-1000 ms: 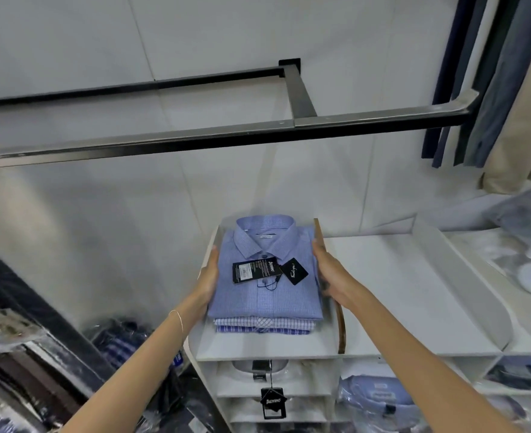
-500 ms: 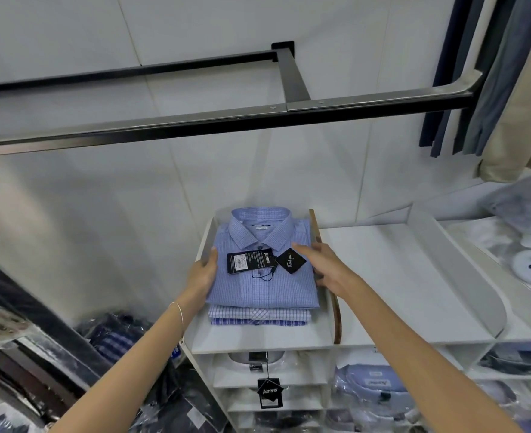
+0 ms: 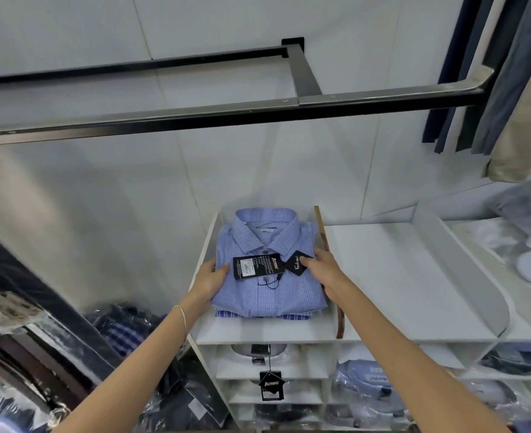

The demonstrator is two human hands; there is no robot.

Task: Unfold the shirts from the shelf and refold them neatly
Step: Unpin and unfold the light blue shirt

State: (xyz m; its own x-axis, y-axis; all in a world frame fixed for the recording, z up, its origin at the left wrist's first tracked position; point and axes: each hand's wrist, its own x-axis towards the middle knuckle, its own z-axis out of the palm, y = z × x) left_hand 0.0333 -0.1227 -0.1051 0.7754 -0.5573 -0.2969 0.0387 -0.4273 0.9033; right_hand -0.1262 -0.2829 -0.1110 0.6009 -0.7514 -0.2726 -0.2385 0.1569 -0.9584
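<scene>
A single wide-angle view looked out from the person's head, facing forward and slightly down at a white shelf unit (image 3: 383, 307) set against a pale wall. The camera sat close, at arm's reach: both forearms entered from 6 o'clock and ran toward the centre. A black hanging rail (image 3: 258, 110) crossed the frame at 12 o'clock, bowed by the lens. Hung garments (image 3: 492, 73) filled 2 o'clock; bagged stock (image 3: 39, 354) lay at 8 o'clock.
</scene>
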